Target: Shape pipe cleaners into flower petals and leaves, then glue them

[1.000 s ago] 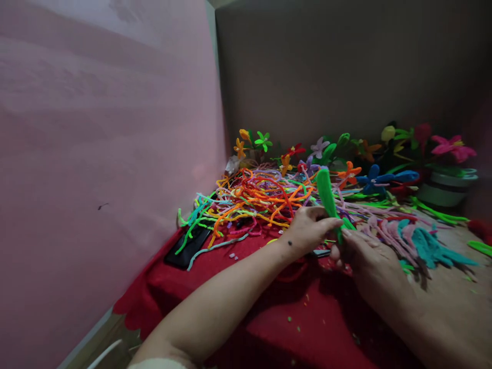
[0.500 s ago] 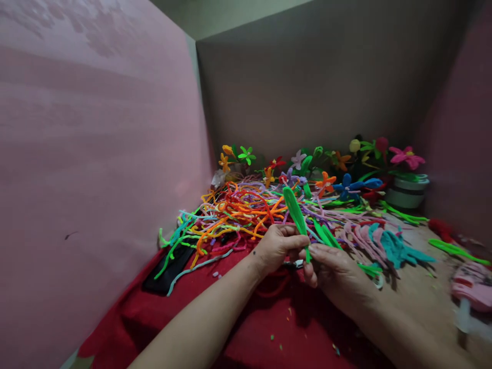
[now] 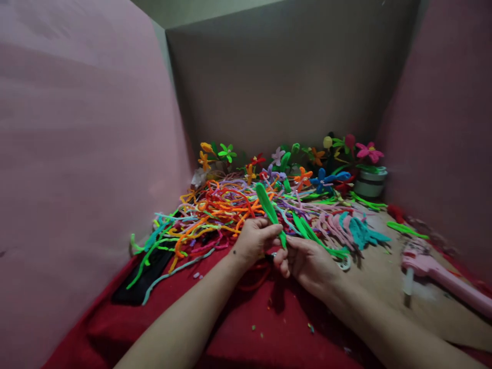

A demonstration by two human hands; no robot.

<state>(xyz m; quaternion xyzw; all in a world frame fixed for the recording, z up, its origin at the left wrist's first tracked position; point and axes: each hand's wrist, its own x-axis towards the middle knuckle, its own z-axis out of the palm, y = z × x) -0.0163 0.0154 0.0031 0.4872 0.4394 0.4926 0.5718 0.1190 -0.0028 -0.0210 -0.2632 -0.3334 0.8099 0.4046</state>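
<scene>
A bright green pipe-cleaner leaf (image 3: pixel 266 204) stands tilted up and to the left between my two hands. My left hand (image 3: pixel 254 237) pinches its lower part between thumb and fingers. Just below, at the leaf's narrow base, the fingers of my right hand (image 3: pixel 307 259) are closed on it too. Behind my hands lies a tangled heap of pipe cleaners (image 3: pixel 226 205) in orange, red, yellow, pink and other colours. More green pipe-cleaner leaves (image 3: pixel 307 230) rest just beyond my right hand.
A pink glue gun (image 3: pixel 434 269) lies on a brown board (image 3: pixel 388 292) at right. Pipe-cleaner flowers (image 3: pixel 323 179) line the back, near a pale pot (image 3: pixel 369 182). A black phone-like slab (image 3: pixel 132 287) sits at left on red cloth (image 3: pixel 184 323). Pink walls (image 3: pixel 96 128) rise at both sides.
My view has turned a little to the right, so everything sits further left and more of the glue gun shows. Both hands still hold the green leaf in nearly the same grip.
</scene>
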